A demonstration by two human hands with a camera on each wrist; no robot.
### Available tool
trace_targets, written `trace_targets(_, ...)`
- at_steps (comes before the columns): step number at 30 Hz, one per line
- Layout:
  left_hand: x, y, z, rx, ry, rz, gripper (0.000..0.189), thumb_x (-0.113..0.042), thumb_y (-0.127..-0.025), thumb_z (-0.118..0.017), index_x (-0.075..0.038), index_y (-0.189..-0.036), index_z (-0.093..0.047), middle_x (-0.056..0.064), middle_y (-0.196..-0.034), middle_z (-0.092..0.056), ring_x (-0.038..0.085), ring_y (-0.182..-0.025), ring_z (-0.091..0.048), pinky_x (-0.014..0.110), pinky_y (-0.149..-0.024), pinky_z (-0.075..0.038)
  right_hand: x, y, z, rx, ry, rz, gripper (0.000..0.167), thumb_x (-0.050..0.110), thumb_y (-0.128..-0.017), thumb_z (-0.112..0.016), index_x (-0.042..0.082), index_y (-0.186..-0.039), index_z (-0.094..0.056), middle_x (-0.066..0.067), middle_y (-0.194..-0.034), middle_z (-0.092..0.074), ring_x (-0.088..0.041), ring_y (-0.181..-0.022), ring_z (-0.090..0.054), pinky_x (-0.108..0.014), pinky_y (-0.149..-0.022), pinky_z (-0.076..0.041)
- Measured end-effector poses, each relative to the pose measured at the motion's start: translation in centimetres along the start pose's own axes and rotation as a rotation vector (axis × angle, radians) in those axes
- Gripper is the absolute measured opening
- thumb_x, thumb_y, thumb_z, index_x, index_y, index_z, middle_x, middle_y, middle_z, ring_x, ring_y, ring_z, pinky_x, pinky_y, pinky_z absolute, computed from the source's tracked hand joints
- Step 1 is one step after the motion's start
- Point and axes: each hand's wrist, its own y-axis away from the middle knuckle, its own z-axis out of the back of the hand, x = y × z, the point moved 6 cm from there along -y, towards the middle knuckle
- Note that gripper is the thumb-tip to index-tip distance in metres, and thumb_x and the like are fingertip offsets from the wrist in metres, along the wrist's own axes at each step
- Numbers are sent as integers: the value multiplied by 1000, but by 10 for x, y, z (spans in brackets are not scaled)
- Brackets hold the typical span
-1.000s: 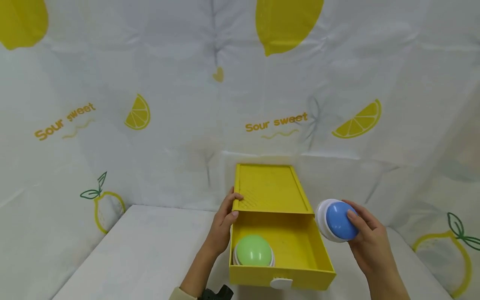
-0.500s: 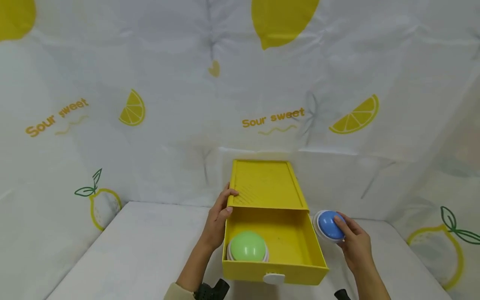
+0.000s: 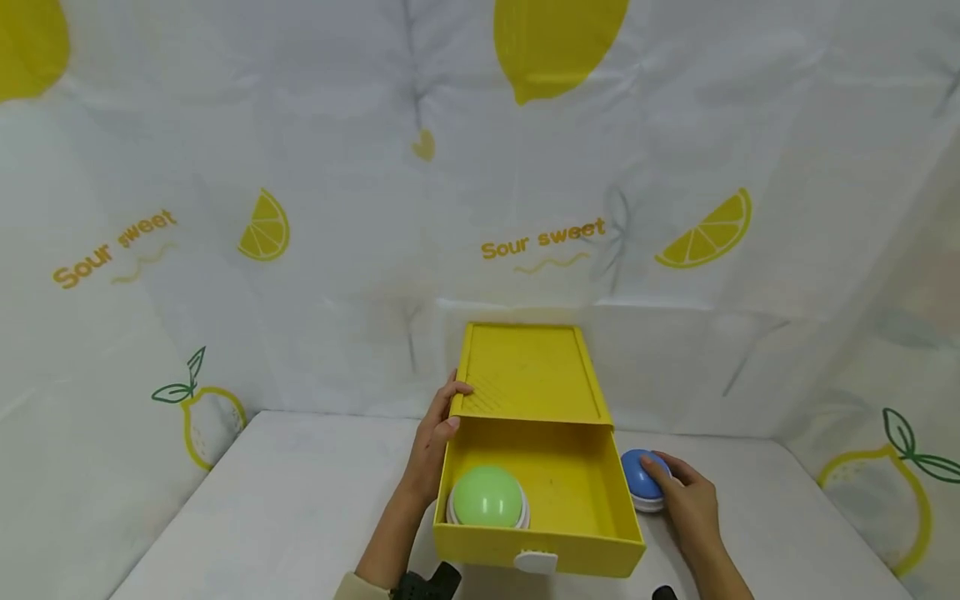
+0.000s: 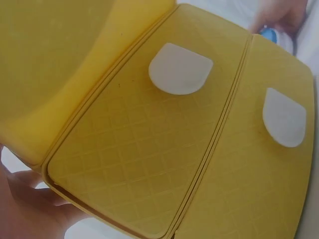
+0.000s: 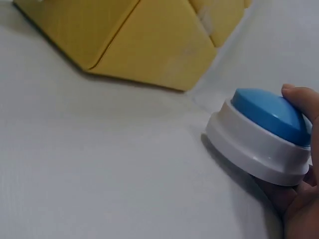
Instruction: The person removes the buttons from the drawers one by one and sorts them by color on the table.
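Note:
My left hand [image 3: 433, 442] grips the left side of a yellow drawer cabinet [image 3: 532, 371], with fingers bent over its top edge and the thumb at the front. The cabinet's top drawer [image 3: 540, 554] is pulled out, and a green-domed push button [image 3: 487, 497] with a white base sits in its front left corner. To the right of that drawer, my right hand [image 3: 690, 504] holds a blue-domed push button [image 3: 643, 475], thumb on the dome. In the right wrist view the white base [image 5: 254, 149] is low over the white table, one edge tilted up toward the palm.
Two lower drawers with white tabs [image 4: 180, 69] show closed in the left wrist view. The white table [image 3: 300, 500] extends to both sides. Behind it hangs a white curtain [image 3: 337, 208] printed with lemons.
My right hand has lowered the blue push button from beside the cabinet's top edge down toward the table, closer to the drawer's side. The left hand has kept its grip.

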Motion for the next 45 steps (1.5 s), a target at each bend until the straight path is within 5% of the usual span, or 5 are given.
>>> trace_targets(16,0,0,-3,-7,2,48,37,-22,-103,-31,-12,-138,-42,8,-172,-9,34,-159,-12,12,-117,-24,6,11,2,-220,151,186,65,55,-92,-68,-1,-124,-68,-29,-124,-68,-46,-117,-62,-59,-98,-49)
trace_targets(20,0,-1,-7,6,16,45,37,-23,-104,-31,-11,-138,-40,10,-172,-8,35,-159,-12,11,-116,-25,4,13,9,-255,150,184,61,53,-90,-71,3,-124,-69,-23,-123,-71,-40,-115,-67,-34,-88,-56)
trace_targets(31,-3,2,-3,-11,21,68,39,-25,-103,-31,-12,-139,-40,13,-172,-6,38,-159,-9,64,-124,-16,3,21,-4,-15,158,161,83,57,-88,-72,4,-147,-47,-30,-153,-44,-48,-142,-42,-59,-115,-39)
trace_targets(40,-2,2,-3,8,17,78,39,-24,-104,-31,-13,-140,-39,13,-172,-5,38,-159,-8,58,-125,-19,2,30,-2,0,204,154,83,36,-84,-82,3,-150,-43,-27,-156,-41,-49,-142,-42,-57,-112,-42)
trace_targets(45,1,0,-3,25,10,73,39,-24,-105,-31,-13,-141,-39,11,-172,-7,37,-159,-11,20,-121,-28,4,27,4,-42,188,195,69,29,-84,-83,2,-142,-55,-28,-150,-49,-49,-137,-48,-55,-108,-46)
